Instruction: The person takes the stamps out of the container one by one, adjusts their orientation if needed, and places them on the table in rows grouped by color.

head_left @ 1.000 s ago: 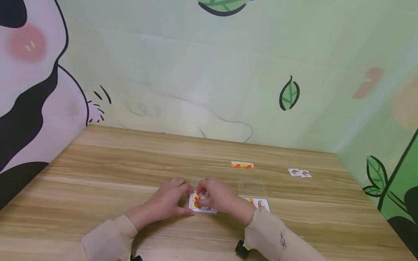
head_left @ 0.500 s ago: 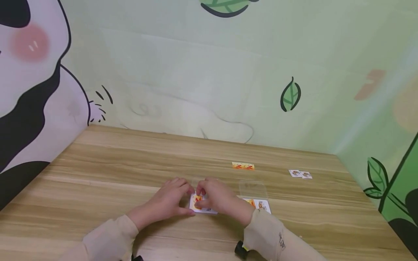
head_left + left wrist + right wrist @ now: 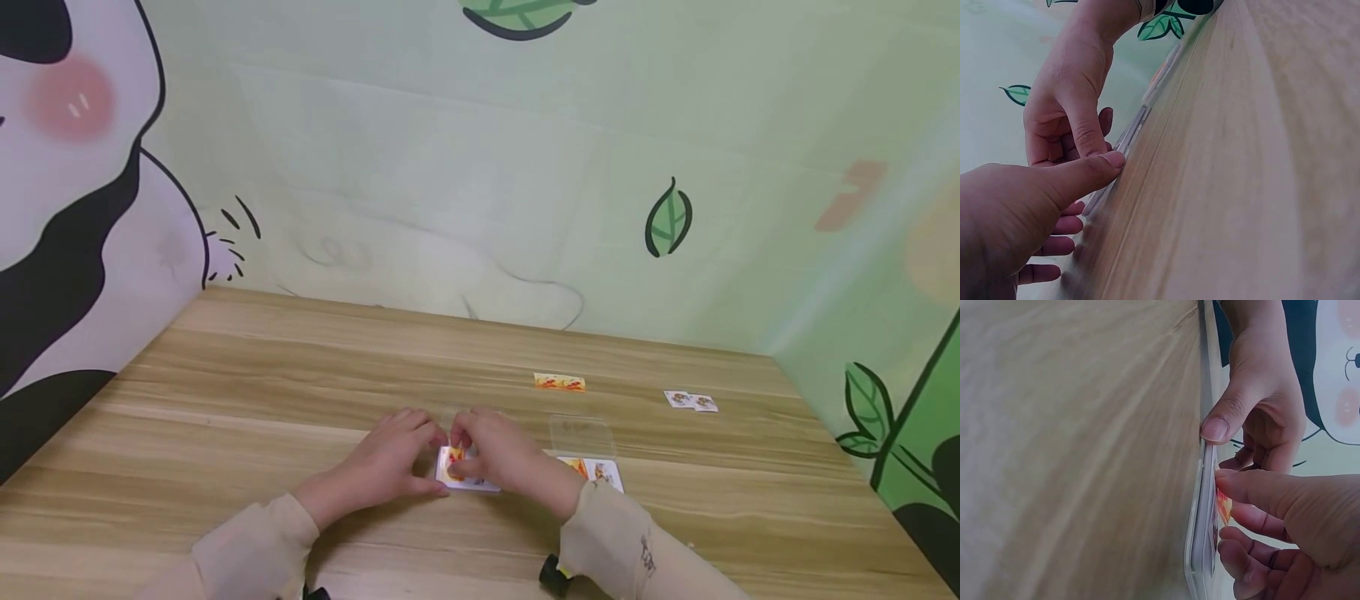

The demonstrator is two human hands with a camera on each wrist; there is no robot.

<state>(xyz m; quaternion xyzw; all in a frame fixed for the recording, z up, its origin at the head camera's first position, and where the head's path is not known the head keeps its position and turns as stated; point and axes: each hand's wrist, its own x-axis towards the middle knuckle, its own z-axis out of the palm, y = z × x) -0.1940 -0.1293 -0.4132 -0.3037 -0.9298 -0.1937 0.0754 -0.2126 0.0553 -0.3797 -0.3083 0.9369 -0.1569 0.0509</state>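
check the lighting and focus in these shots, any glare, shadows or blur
Head view: bright wall with a pale streak, perhaps glare, soft shadow on the table beside the left sleeve, cards too small to read; left wrist: dimmer, table grain soft at right; right wrist: table blurred at left, left hand crisper.

No readable text, label, brand or number; dark mark (image 3: 648, 553) on the right sleeve (image 3: 606, 533) illegible.

Head view: the right hand (image 3: 498, 454) hides part of the near case (image 3: 444, 478) and of the orange card (image 3: 455, 457). The right forearm (image 3: 558, 485) obscures the second case (image 3: 604, 472) partially. Print on two pale cards (image 3: 691, 401) is too small to read. Panda mural (image 3: 86, 217) cut off at left.
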